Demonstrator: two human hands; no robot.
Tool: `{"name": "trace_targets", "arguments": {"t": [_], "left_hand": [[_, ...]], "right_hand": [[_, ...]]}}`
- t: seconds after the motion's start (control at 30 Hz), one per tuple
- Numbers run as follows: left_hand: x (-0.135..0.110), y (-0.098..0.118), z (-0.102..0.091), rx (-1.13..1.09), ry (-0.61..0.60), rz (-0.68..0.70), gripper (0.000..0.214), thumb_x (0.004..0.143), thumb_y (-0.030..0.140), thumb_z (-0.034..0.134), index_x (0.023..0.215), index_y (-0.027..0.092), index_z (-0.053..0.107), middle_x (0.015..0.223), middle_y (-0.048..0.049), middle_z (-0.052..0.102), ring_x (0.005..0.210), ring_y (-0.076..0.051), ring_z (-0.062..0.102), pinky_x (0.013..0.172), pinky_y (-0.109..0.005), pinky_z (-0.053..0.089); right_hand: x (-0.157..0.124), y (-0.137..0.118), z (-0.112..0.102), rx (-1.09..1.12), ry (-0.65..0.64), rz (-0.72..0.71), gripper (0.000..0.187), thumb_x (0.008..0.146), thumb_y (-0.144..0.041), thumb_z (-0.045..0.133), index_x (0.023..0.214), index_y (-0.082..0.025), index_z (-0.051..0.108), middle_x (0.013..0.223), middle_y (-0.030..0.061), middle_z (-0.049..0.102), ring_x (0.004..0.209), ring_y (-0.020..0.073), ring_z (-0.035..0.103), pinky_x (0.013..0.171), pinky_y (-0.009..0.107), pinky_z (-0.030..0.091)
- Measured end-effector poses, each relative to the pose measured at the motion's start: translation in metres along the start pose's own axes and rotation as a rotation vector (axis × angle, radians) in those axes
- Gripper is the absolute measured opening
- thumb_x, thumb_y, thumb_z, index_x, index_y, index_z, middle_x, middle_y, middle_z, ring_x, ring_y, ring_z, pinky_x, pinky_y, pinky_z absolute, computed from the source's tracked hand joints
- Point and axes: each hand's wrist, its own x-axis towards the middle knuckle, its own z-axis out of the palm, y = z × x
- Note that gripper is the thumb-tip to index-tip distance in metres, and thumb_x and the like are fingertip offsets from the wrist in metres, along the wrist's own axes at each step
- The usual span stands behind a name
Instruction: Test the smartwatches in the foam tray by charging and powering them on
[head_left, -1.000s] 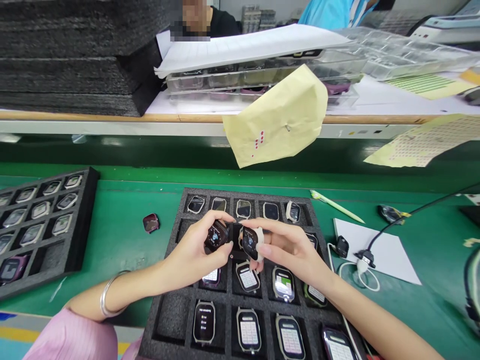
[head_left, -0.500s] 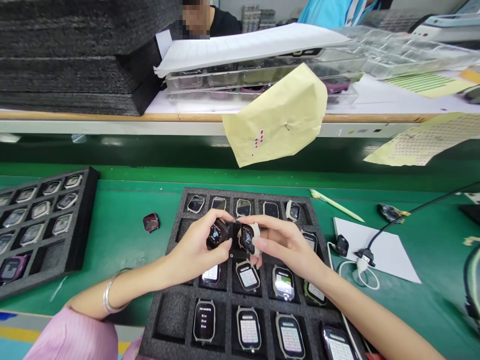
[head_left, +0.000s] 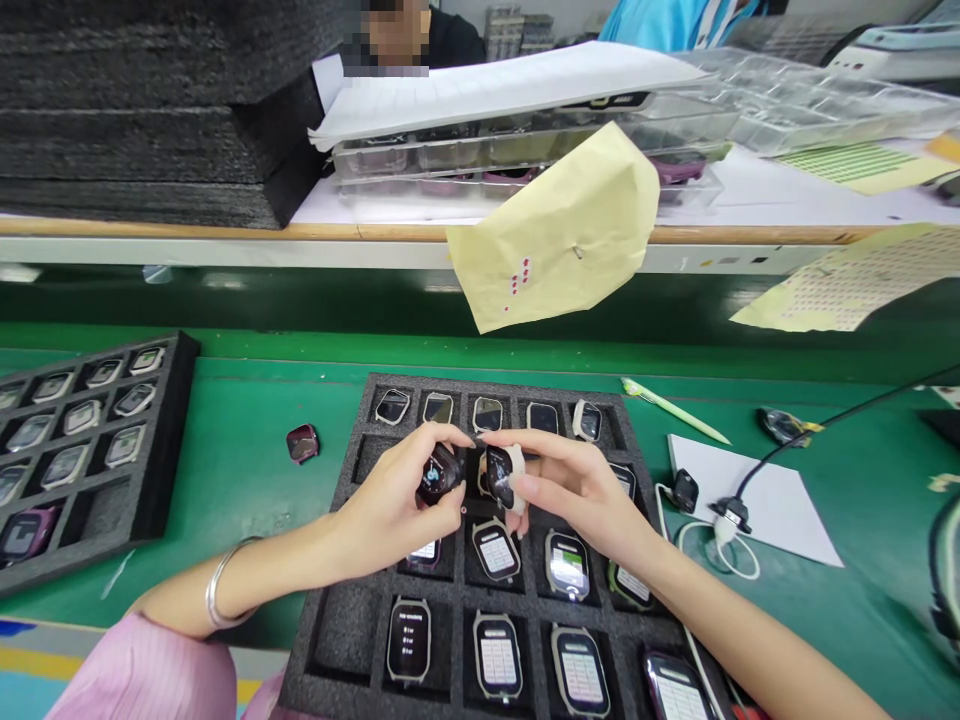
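My left hand is closed round a dark smartwatch body, screen toward me. Beside it my right hand pinches a cream-cased smartwatch body. The two watches are held close together, almost touching, above a black foam tray. The tray's slots hold several watch bodies, some with lit screens such as one just under my hands. A silver bangle sits on my left wrist.
A second foam tray of watches lies at the left. A loose maroon watch body rests on the green mat. At the right are white paper, a cable with a charger head and a green pen. A yellow envelope hangs off the shelf; people sit behind.
Both hands have drawn the two watches slightly closer together and a little lower over the tray. Everything else stays where it was.
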Motion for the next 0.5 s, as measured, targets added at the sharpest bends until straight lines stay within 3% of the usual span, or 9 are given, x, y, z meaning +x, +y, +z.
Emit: {"name": "trace_targets", "arguments": {"t": [0.13,0.3,0.5], "left_hand": [[-0.0040,0.0033,-0.0020,0.040,-0.032,0.014,0.023,0.082,0.015,0.056,0.102,0.023,0.046,0.087,0.0020,0.057,0.073,-0.013,0.052,0.068,-0.024,0.043],[-0.0070,0.0043,-0.0023,0.007,-0.020,0.021,0.030,0.084,0.015,0.055,0.111,0.024,0.046,0.087,0.0018,0.057,0.072,-0.013,0.053,0.066,-0.024,0.044],[-0.0059,0.0045,-0.0051,-0.012,0.005,0.022,0.028,0.084,0.013,0.056,0.108,0.023,0.048,0.093,0.0009,0.059,0.079,-0.014,0.055,0.075,-0.025,0.046]], "right_hand": [[-0.0026,-0.0031,0.0000,-0.029,-0.001,0.009,0.035,0.086,-0.031,0.071,0.118,-0.017,0.065,0.064,0.0004,0.066,0.053,0.0143,0.065,0.053,0.025,0.057],[-0.0040,-0.0023,0.0011,-0.024,-0.050,0.019,0.037,0.086,-0.030,0.072,0.120,-0.018,0.064,0.065,0.0002,0.066,0.056,0.0139,0.066,0.055,0.024,0.057],[-0.0038,-0.0041,0.0010,-0.002,-0.058,0.011,0.033,0.087,-0.028,0.070,0.118,-0.019,0.065,0.069,0.0004,0.066,0.057,0.0144,0.067,0.057,0.025,0.057]]}}
